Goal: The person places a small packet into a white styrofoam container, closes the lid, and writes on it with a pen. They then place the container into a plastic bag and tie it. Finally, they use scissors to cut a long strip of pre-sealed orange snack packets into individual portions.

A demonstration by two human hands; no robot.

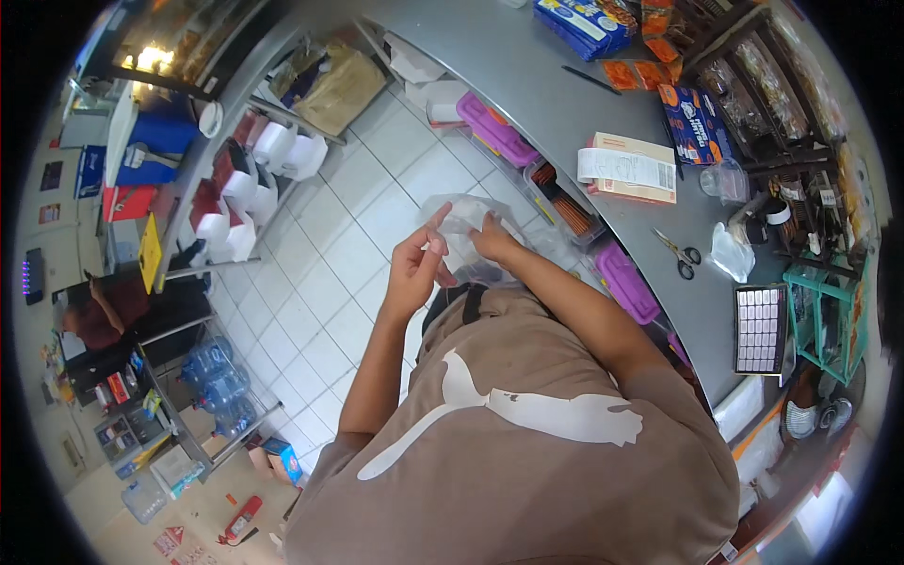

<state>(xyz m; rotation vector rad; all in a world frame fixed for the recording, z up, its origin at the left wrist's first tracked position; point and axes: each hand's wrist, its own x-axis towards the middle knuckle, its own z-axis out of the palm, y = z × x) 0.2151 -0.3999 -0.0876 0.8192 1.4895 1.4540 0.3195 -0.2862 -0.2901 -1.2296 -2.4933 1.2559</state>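
Note:
A clear, thin plastic bag hangs in front of my waist, over the tiled floor. My left hand is at the bag's left side, index finger and thumb extended and apart; whether its lower fingers pinch the plastic cannot be told. Fingers of my right hand point into or against the bag's right side, closed on its plastic. To the right, on the grey counter, lie a cardboard box with a printed paper slip, a pair of scissors and a black pen.
Purple-lidded plastic containers stand under the counter edge. Snack packs and a dark rack line the counter's far side. At left are shelves with white foam containers, blue water jugs and a person farther off.

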